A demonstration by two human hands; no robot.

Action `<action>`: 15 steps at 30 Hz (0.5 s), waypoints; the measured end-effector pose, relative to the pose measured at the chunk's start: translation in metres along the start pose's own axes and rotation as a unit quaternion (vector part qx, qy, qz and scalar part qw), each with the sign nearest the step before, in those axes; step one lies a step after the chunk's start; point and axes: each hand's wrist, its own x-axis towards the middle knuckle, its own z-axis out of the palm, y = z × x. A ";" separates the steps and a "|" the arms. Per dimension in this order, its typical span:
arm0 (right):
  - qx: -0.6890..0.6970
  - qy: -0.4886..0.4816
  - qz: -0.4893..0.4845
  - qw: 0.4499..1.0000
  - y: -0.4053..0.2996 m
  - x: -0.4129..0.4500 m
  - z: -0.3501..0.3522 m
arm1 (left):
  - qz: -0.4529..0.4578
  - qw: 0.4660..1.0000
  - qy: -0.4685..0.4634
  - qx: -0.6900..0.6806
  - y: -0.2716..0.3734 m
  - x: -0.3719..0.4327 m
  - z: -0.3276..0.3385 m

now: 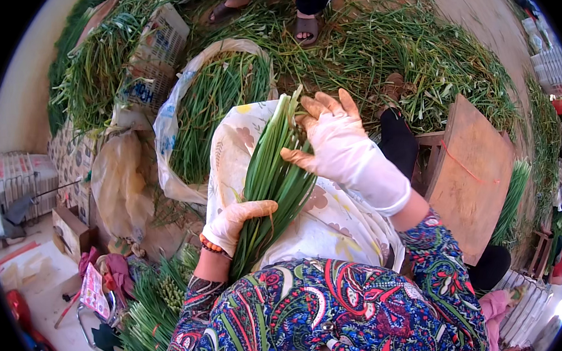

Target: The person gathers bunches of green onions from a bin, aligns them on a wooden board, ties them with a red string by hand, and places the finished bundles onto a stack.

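Note:
A bunch of long green leaf stalks, likely garlic chives (273,171), lies slantwise over the flowered cloth (313,222) on my lap, its pale ends pointing up and away. My left hand (238,222), in a thin stained white glove, is closed round its lower part, with the thumb across the leaves. My right hand (340,147), gloved likewise, is at the upper right side of the bunch with its fingers spread near the pale ends; its thumb tip touches or nearly touches the leaves. Whether it grips any stalk is hard to see.
An open plastic sack (165,134) of leaves stands ahead left, beside a heaped plastic crate (157,52). Loose leaves (351,58) cover the floor in front, where another person's sandalled feet (306,29) rest. A wooden board (471,177) leans at right; tied bunches (149,317) lie lower left.

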 end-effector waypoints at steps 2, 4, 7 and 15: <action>0.038 -0.099 0.007 0.994 -0.003 0.006 0.008 | 0.056 0.998 0.008 -0.024 0.004 -0.010 0.011; 0.095 -0.118 0.009 0.988 -0.003 0.005 0.022 | 0.059 0.996 0.019 -0.063 0.002 -0.012 0.008; 0.397 -0.040 -0.004 0.917 -0.007 -0.004 0.051 | 0.031 0.997 0.020 -0.071 -0.004 -0.002 -0.010; 0.881 -0.129 0.171 0.422 -0.027 -0.039 0.005 | 0.186 0.974 -0.074 -0.108 -0.006 0.020 -0.006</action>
